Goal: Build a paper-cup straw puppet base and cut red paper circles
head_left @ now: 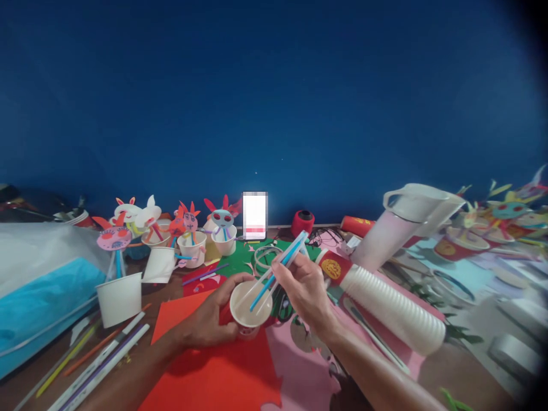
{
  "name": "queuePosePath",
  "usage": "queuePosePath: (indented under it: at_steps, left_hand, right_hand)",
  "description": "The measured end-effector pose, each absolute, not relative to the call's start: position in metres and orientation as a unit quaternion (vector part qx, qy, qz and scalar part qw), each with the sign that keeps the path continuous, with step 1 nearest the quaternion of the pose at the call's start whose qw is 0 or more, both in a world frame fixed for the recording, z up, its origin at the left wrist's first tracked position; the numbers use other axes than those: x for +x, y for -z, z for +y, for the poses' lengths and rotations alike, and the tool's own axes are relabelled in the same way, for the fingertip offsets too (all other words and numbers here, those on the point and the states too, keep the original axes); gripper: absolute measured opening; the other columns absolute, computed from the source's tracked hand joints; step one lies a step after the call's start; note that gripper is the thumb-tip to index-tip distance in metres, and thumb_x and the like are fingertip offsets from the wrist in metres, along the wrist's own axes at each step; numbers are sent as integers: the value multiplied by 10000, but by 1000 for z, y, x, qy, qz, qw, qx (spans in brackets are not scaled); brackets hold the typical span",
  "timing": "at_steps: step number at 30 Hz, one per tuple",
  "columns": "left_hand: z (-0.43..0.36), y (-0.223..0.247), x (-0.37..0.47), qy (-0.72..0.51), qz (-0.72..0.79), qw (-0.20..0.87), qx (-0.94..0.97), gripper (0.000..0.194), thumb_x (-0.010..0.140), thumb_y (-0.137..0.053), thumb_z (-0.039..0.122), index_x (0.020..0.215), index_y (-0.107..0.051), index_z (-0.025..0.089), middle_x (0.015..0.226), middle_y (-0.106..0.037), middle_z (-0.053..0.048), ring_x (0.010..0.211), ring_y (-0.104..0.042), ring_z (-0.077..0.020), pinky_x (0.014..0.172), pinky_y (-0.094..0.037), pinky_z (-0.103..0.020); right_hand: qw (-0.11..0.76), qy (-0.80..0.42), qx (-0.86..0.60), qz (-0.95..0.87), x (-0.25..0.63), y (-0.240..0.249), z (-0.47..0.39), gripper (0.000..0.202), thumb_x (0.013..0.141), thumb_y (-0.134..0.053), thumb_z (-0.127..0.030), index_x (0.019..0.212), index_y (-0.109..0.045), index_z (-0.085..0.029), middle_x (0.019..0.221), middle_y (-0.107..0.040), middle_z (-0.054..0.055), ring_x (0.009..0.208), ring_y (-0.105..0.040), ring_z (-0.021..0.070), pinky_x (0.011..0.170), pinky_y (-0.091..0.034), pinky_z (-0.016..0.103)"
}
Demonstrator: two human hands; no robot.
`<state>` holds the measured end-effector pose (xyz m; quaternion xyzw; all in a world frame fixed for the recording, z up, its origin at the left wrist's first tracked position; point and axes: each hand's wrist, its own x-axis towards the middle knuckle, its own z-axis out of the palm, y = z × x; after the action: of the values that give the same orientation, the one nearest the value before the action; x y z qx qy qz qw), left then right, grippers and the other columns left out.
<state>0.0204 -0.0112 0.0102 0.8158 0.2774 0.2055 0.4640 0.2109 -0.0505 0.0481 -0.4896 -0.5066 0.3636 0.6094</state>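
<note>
My left hand (214,317) is wrapped around a paper cup (250,328), tilted so that its open mouth faces me. Between the fingers of my right hand (303,285) is a bundle of drinking straws (293,250), white and blue, slanting down to the left. Their lower ends reach into the mouth of the cup. Whether they touch its bottom I cannot tell. Beneath both hands lie an orange paper sheet (214,371) and a pink paper sheet (295,371) with cut-out edges.
Paper-cup puppets with drawn faces (222,217) line the back left. A lit phone (255,216) stands against the blue wall. To the right lie a long stack of nested cups (394,302) and a leaning pitcher (398,222). Loose straws (103,359) and a blue packet (47,302) are at left.
</note>
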Motion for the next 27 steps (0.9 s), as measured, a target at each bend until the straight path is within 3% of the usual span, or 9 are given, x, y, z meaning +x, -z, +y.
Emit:
queuePosePath:
  at_steps: [13, 22, 27]
  left_hand:
    - [-10, -11, 22, -234, 264, 475, 806, 653, 679, -547, 127, 1267, -279, 227, 1284, -428, -71, 1194, -408, -253, 988, -358, -371]
    - [-11, -4, 21, -224, 277, 457, 815, 684, 701, -572, 168, 1310, -270, 248, 1331, -436, -72, 1179, -449, -256, 973, -382, -360]
    - [-11, -5, 20, -204, 297, 444, 820, 692, 717, -584, 207, 1332, -268, 230, 1339, -445, -91, 1174, -466, -254, 974, -390, -379]
  right_hand:
    - [621, -369, -499, -479, 204, -41, -49, 123, 781, -544, -260, 716, -566, -158, 609, -535, -18, 553, -483, 111, 513, -391, 216]
    - [566, -414, -509, -499, 198, -39, -50, 110, 781, -531, -267, 725, -546, -174, 563, -481, -43, 488, -434, 92, 453, -359, 198]
    - [546, -402, -532, -508, 200, -41, -49, 137, 800, -517, -295, 749, -547, -172, 541, -490, -46, 479, -478, 100, 449, -373, 201]
